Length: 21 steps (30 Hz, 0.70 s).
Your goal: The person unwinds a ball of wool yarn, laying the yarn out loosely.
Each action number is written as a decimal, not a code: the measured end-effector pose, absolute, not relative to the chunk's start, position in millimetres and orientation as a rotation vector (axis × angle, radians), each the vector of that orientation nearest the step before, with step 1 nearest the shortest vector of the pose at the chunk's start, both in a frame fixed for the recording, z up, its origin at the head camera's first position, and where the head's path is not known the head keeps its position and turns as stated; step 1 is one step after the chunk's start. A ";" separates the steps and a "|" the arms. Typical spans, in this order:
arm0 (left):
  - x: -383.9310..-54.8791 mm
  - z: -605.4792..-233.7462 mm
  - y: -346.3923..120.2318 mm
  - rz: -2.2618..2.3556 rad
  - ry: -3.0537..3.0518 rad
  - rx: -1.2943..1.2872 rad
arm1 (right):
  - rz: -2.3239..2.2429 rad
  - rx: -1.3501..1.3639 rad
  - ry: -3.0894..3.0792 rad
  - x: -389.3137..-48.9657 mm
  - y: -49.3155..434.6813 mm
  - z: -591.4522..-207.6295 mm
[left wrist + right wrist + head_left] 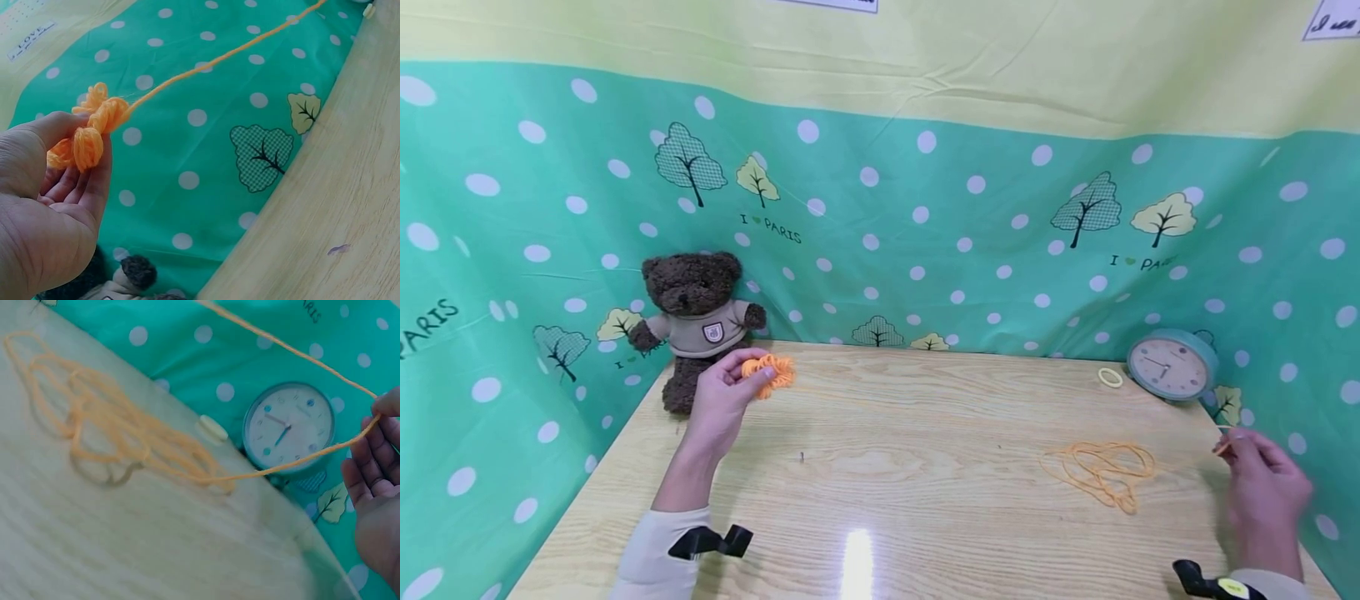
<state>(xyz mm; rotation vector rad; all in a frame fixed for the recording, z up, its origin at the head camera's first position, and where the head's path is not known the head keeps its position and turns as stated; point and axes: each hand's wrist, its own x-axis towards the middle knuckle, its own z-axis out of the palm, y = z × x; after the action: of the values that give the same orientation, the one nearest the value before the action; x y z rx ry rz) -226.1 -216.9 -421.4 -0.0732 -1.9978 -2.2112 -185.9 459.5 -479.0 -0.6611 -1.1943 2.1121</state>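
Wrist views, hands (50, 206) (380, 494) pinching fuzzy orange yarn bundle (88, 149) (looped, left), thin strand (301, 460) (right)

A dark bear (696, 336) is just behind the left hand (724, 400). Beyond the right hand (1266, 482) stands a clock (1171, 367), with a pale ring (214, 428) beside it. A table (925, 492) spreads beneath both hands; a spotted cloth (895, 237) hangs beyond them.

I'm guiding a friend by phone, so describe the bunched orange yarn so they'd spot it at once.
Start at the wooden table and find the dark brown teddy bear at its back left. Near the bear, the left hand pinches the bunched orange yarn. It's compact and held up, unlike the loose yarn loops lying on the table's right.
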 end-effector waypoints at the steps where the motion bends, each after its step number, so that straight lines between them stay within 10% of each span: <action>1: -226.1 -421.0 -216.2 -2.213 -1.998 -0.069 | 2.121 -0.664 -1.211 -185.7 460.3 -482.2; 21: -226.0 -421.7 -215.8 -2.246 -1.987 -0.099 | 1.859 -0.897 -1.781 -187.0 458.3 -494.5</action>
<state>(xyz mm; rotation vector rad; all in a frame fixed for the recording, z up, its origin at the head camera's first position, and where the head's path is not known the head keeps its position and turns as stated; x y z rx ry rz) -226.0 -215.8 -421.7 -0.0988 -1.9865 -2.2464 -187.0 458.3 -494.5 -0.8969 -1.7807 1.8594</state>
